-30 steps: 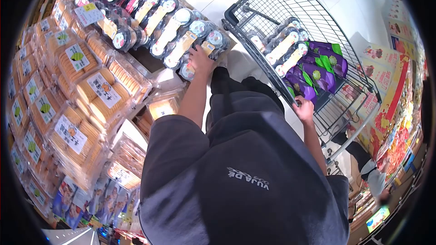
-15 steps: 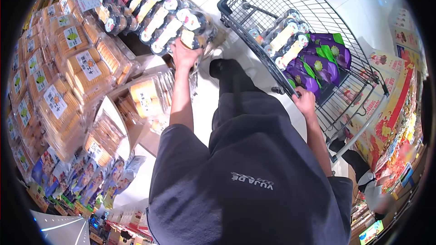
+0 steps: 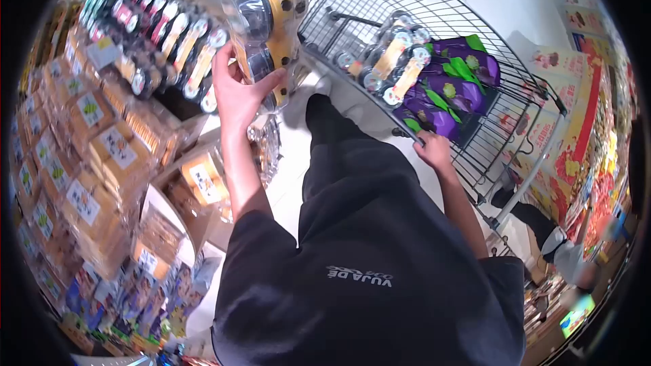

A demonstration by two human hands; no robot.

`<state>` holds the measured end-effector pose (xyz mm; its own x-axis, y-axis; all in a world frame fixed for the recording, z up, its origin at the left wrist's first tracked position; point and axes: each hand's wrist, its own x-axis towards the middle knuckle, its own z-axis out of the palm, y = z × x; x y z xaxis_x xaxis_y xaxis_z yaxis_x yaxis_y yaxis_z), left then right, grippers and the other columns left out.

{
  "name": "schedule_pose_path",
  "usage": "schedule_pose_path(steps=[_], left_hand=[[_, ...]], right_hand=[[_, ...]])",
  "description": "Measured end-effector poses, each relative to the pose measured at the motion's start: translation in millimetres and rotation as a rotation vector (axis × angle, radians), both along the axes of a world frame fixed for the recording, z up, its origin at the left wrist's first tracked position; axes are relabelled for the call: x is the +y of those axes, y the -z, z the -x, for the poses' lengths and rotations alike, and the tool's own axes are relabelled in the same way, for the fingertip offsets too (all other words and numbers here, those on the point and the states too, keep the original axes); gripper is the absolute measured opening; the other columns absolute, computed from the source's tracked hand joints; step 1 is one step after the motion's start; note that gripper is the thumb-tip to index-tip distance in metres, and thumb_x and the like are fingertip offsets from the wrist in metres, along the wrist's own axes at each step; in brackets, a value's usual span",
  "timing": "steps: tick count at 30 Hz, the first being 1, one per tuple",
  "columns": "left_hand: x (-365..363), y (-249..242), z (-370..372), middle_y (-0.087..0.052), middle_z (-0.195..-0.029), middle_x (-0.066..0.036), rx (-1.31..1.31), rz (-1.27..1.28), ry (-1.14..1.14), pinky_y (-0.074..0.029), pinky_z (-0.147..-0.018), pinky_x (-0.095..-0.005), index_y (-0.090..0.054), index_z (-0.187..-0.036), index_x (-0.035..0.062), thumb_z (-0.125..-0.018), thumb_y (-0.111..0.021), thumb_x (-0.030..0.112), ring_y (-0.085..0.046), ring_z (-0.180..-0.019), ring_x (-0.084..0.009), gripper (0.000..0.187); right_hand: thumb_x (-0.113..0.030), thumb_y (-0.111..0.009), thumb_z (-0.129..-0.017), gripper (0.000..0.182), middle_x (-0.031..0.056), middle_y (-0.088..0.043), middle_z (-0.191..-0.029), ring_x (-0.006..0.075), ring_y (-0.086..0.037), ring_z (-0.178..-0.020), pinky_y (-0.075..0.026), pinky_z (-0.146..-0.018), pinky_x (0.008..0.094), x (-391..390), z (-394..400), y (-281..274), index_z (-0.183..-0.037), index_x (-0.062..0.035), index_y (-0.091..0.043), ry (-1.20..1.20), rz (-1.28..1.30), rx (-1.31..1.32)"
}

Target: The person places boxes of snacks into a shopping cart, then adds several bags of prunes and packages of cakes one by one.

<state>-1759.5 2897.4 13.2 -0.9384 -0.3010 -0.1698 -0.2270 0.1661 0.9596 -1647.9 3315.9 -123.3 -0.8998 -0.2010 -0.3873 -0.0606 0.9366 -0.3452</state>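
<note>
My left hand [image 3: 239, 89] grips a clear-wrapped pack of cups [image 3: 277, 17] with an orange-yellow dotted label, raised between the display and the cart. Its thumb lies across the lower end of the pack. My right hand [image 3: 434, 150] is closed round the near side rim of the black wire shopping cart [image 3: 519, 118]. In the cart lie several similar cup packs [image 3: 390, 61] and, beside them, several purple and green bags [image 3: 447, 91].
Rows of cup packs [image 3: 173, 27] stand on the display at the upper left. Wrapped biscuit packs [image 3: 102, 156] are piled at the left, above blue snack bags [image 3: 122, 298]. Red and yellow printed boxes [image 3: 569, 142] line the right. Another person's dark-clad leg [image 3: 532, 220] shows behind the cart.
My left hand has lifted a cup pack off the display and brought it up closer to the camera. My right hand stays on the cart rim. The view has shifted slightly.
</note>
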Motion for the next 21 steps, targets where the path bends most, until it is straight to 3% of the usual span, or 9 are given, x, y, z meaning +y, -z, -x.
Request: schedule_pose_path(steps=[4,6,7,10,12,13,15,21], left_hand=[[48,-7,61,-0.057,-0.114,-0.016,0.049,-0.164,0.208,-0.053,-0.084,-0.0331,-0.044,-0.125,-0.0023,-0.06,-0.087,0.004,-0.063,-0.099,-0.0222,0.078],[82,5,97,-0.049,-0.12,-0.017,0.118,-0.084,0.268,-0.052,-0.086,-0.0348,-0.042,-0.126,-0.0022,-0.058,-0.089,0.013,-0.059,-0.103,-0.0234,0.083],[96,30,117,-0.043,-0.121,-0.018,0.097,0.096,0.271,-0.051,-0.087,-0.0374,-0.041,-0.126,-0.0022,-0.056,-0.09,0.025,-0.055,-0.105,-0.0261,0.09],[134,92,156,-0.044,-0.119,-0.02,0.133,0.267,0.316,-0.049,-0.088,-0.0404,-0.042,-0.124,-0.0027,-0.056,-0.089,0.033,-0.054,-0.106,-0.0306,0.091],[159,122,169,-0.043,-0.12,-0.02,-0.054,0.52,0.296,-0.049,-0.088,-0.0424,-0.041,-0.123,-0.0036,-0.057,-0.087,0.036,-0.053,-0.106,-0.0338,0.089],[167,136,172,-0.043,-0.12,-0.02,-0.047,0.517,0.326,-0.049,-0.088,-0.0424,-0.041,-0.123,-0.0036,-0.057,-0.087,0.036,-0.053,-0.106,-0.0338,0.089],[173,164,178,-0.041,-0.122,-0.023,-0.32,0.577,0.335,-0.049,-0.088,-0.0435,-0.038,-0.124,-0.0039,-0.058,-0.086,0.036,-0.054,-0.105,-0.0374,0.091],[201,242,203,-0.037,-0.123,-0.03,-0.49,0.658,0.313,-0.05,-0.089,-0.0433,-0.032,-0.126,-0.007,-0.059,-0.085,0.035,-0.056,-0.104,-0.043,0.095]], right_hand=[[-0.029,-0.066,-0.075,0.023,0.0114,-0.068,-0.082,0.0311,-0.066,-0.077,-0.051,-0.067,0.0438,-4,-3,-1,-0.089,-0.0115,-0.065,-0.054,-0.062,-0.07],[-0.029,-0.066,-0.075,0.022,0.0116,-0.068,-0.082,0.0311,-0.066,-0.077,-0.051,-0.067,0.044,-4,-3,-2,-0.088,-0.0112,-0.065,-0.038,-0.037,-0.052],[-0.029,-0.067,-0.075,0.021,0.0118,-0.068,-0.081,0.031,-0.066,-0.076,-0.05,-0.066,0.0441,-5,-4,-2,-0.086,-0.0108,-0.064,-0.044,-0.006,-0.036],[-0.026,-0.067,-0.074,0.018,0.0101,-0.066,-0.076,0.0302,-0.065,-0.073,-0.05,-0.065,0.0434,-11,-4,-6,-0.08,-0.0102,-0.062,0.007,0.009,-0.064],[-0.024,-0.066,-0.072,0.016,0.0084,-0.063,-0.071,0.0294,-0.064,-0.071,-0.049,-0.063,0.0433,-10,-1,-11,-0.075,-0.0098,-0.06,0.043,0.039,-0.085],[-0.023,-0.067,-0.071,0.016,0.008,-0.063,-0.071,0.029,-0.064,-0.07,-0.049,-0.063,0.0434,-10,-1,-11,-0.075,-0.01,-0.06,0.044,0.039,-0.08],[-0.023,-0.069,-0.069,0.016,0.0074,-0.064,-0.071,0.0283,-0.064,-0.071,-0.048,-0.061,0.043,-13,-1,-13,-0.076,-0.0105,-0.061,0.07,0.05,-0.112],[-0.029,-0.075,-0.067,0.025,0.0041,-0.065,-0.072,0.0254,-0.066,-0.071,-0.05,-0.062,0.0413,-12,-1,-13,-0.076,-0.0109,-0.06,0.116,0.153,-0.051]])
